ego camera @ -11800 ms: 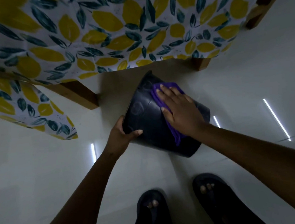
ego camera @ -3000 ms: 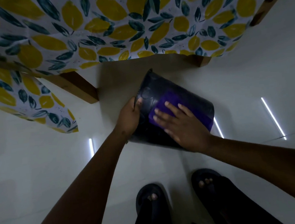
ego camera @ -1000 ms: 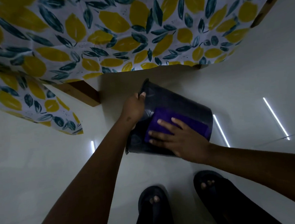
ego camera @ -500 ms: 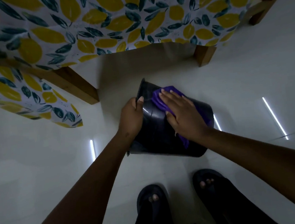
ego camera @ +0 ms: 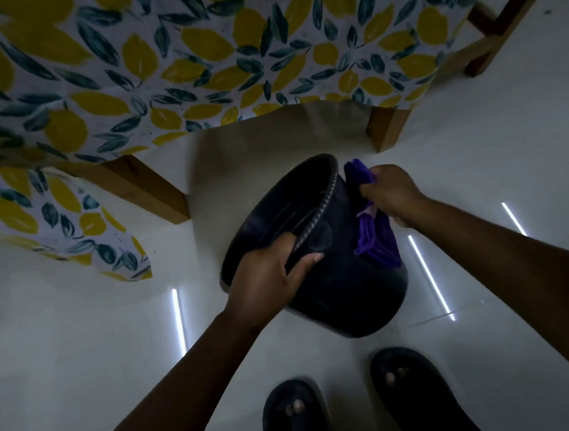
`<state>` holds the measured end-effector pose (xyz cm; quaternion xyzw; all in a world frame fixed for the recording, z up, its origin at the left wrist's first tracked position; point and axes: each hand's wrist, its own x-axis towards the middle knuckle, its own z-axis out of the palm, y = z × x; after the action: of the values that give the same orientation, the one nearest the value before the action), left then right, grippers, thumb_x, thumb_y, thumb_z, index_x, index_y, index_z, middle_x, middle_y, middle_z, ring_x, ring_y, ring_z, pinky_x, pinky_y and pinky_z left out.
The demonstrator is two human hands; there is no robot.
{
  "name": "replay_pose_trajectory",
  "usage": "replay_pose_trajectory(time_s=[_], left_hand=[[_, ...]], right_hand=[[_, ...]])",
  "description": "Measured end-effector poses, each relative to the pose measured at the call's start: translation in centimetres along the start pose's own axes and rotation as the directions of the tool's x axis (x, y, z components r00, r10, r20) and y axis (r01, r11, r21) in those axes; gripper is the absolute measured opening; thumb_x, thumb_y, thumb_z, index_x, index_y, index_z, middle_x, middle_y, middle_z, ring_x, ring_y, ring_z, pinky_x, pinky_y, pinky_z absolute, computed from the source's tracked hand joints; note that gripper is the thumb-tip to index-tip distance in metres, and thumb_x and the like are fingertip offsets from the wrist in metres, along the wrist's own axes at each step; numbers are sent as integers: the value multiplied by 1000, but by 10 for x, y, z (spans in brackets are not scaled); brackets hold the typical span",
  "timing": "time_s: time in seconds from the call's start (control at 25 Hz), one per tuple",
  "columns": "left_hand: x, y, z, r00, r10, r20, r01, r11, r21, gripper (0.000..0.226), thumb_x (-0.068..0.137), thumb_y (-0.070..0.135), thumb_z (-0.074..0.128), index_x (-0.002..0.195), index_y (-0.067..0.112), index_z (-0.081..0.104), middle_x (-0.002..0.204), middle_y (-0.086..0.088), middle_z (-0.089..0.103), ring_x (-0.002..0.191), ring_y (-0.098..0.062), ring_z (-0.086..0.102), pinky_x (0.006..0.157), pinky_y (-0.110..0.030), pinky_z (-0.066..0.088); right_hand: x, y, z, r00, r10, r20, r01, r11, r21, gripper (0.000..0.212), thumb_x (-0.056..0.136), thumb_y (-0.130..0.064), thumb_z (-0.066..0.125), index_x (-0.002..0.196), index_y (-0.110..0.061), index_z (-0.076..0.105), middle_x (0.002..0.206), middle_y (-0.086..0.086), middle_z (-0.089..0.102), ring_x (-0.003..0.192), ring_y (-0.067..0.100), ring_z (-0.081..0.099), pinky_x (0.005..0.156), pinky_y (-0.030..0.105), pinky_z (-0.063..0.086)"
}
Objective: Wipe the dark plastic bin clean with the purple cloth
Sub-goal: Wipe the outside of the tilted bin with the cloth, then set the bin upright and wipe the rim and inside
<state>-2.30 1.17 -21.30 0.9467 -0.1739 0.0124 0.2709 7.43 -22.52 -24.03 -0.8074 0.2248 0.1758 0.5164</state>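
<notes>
The dark plastic bin (ego camera: 344,289) is held above the pale floor, tilted so its open mouth faces up and to the left. My left hand (ego camera: 268,278) grips its near rim, fingers inside and thumb on the outer wall. My right hand (ego camera: 389,194) holds the bunched purple cloth (ego camera: 374,235) against the bin's right outer side. One end of the cloth sticks up past my fingers and the rest hangs down along the wall.
A table draped in a lemon-and-leaf patterned cloth (ego camera: 167,71) stands just beyond the bin, with wooden legs (ego camera: 146,189) at left and right (ego camera: 385,131). My two sandalled feet (ego camera: 355,412) are on the glossy white floor (ego camera: 82,353) below the bin.
The bin has turned so its open mouth now shows. My left hand moved from the side wall to the rim, and my right hand went from pressing the cloth flat to gripping it bunched.
</notes>
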Motion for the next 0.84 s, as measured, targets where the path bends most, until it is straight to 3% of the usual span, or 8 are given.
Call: replay_pose_trajectory(time_s=[0.08,0.16,0.28,0.36,0.48,0.64,0.76,0.84], left_hand=[[-7,-1,-1,980,198,-20,-194,973,124,36,89,51,52,82,16,56,53,2,61,42,-11,57,39,-23,44],[-14,-6,2,944,329,25,-326,918,227,30,89,46,56,80,17,55,48,3,56,38,-13,53,35,-23,38],[-21,-15,5,917,388,87,-395,864,311,26,87,43,62,78,19,57,48,2,55,39,-14,51,36,-23,38],[-27,-15,8,900,419,120,-436,852,292,20,86,36,64,76,19,56,51,2,56,41,-16,52,37,-25,42],[-38,-11,16,872,456,178,-489,831,265,13,82,26,62,73,19,56,55,3,56,46,-16,54,41,-25,43],[-52,-11,27,861,449,238,-499,835,232,10,79,20,64,75,20,55,58,4,57,50,-16,54,47,-23,41],[-56,-11,30,861,428,274,-490,842,225,6,79,23,62,78,22,56,61,5,60,53,-16,57,49,-23,43],[-58,-11,32,860,409,304,-480,851,212,4,79,26,58,80,24,55,63,5,61,56,-17,59,49,-23,45]], right_hand=[[-7,2,-8,994,60,-95,-33,964,264,16,79,-3,58,66,-11,53,62,7,53,55,18,53,50,24,42],[-14,4,-14,982,114,-150,-22,858,513,10,76,-3,57,70,-11,56,64,8,53,58,20,53,55,28,43],[-23,2,-23,974,55,-219,81,820,567,5,77,-10,61,75,-14,58,70,11,54,66,23,53,63,34,41],[-31,-1,-27,966,-32,-256,163,845,510,4,81,-15,63,80,-11,63,75,12,59,71,23,55,65,35,44],[-38,1,-33,950,-159,-267,257,884,390,23,85,-20,62,93,1,63,81,12,62,73,21,56,68,33,45],[-56,-2,-38,890,-333,-312,402,895,194,10,93,-16,57,95,-7,62,94,11,60,75,12,54,71,24,44],[-69,9,-17,779,-576,-248,568,816,-108,22,90,-15,58,109,-8,67,108,5,57,89,11,55,79,10,40],[-74,30,3,717,-683,-137,620,715,-323,36,84,-14,60,120,-8,66,113,7,59,99,18,55,86,19,44]])
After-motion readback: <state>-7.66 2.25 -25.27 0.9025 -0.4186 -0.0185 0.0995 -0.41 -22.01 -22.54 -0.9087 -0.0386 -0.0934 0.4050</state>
